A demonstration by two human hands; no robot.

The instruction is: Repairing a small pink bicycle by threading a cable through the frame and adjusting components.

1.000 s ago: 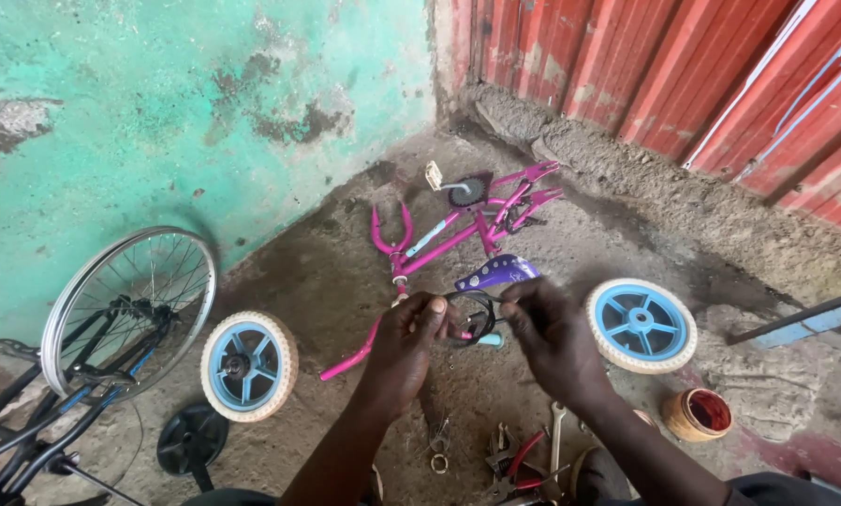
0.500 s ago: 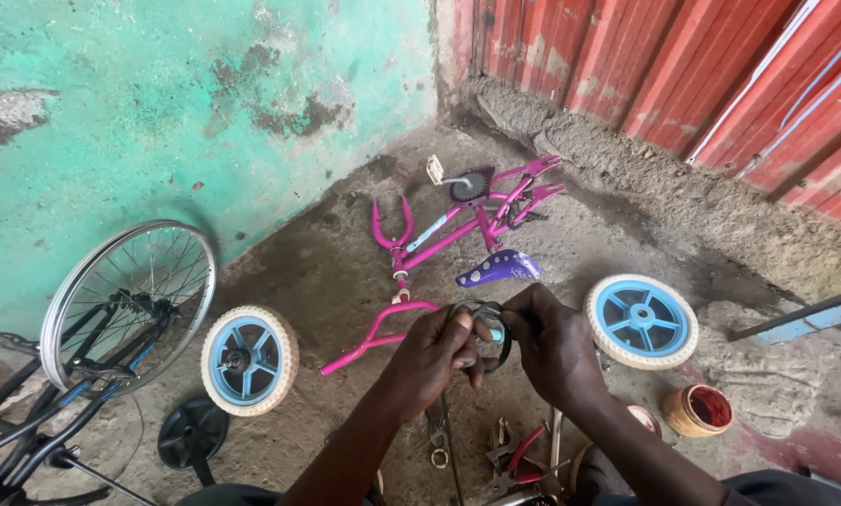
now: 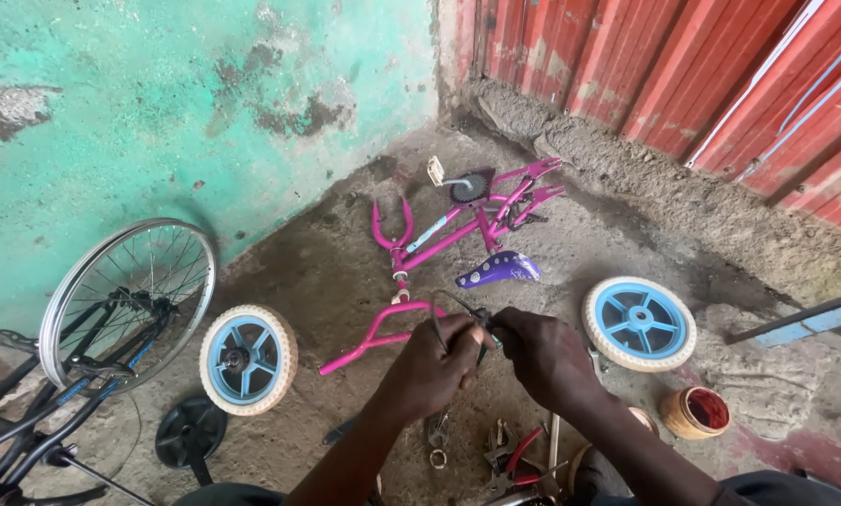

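Note:
My left hand (image 3: 432,367) and my right hand (image 3: 544,356) meet over a small dark part with a thin curved wire or ring (image 3: 447,311) held between them; what the part is I cannot make out. Just beyond the hands lies a pink handlebar (image 3: 376,334). Farther back a stripped pink child's bike frame (image 3: 477,217) lies on the dirt floor with its purple saddle (image 3: 497,270) beside it. Two small blue wheels with cream tyres rest on the ground, one at the left (image 3: 248,360) and one at the right (image 3: 640,322).
A large spoked bicycle wheel on a dark frame (image 3: 128,302) leans at the left by the green wall. A black disc (image 3: 190,433) lies near it. Pliers and small loose parts (image 3: 507,453) lie under my hands. A small open tin (image 3: 694,412) stands at the right, by the red corrugated wall.
My hands have drawn nearer to me with the small part and closed tighter together on it. The view has shifted slightly; the bike parts on the floor have not moved.

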